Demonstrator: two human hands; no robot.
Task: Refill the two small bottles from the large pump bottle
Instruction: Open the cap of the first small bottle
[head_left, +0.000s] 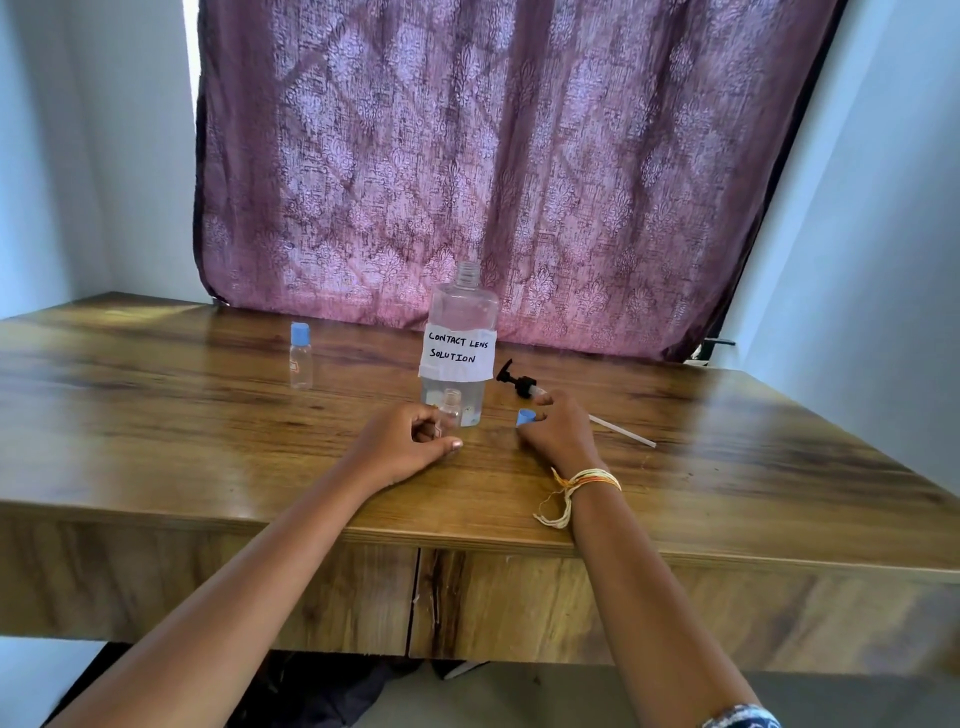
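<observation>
The large clear bottle (460, 332), labelled "CONTACT LENS SOLUTION", stands uncapped at the middle of the wooden table (208, 467). Its black pump head (517, 383) with a long white tube lies on the table just to its right. My left hand (410, 441) grips a small clear bottle (450, 408) that stands upright and open in front of the large one. My right hand (558, 431) pinches that bottle's blue cap (525, 417) just above the tabletop. A second small bottle (301, 358) with a blue cap on stands apart at the left.
A purple patterned curtain (493, 156) hangs behind the table. Pale walls close in on both sides. The table's front edge with drawer fronts (467, 597) lies near my forearms.
</observation>
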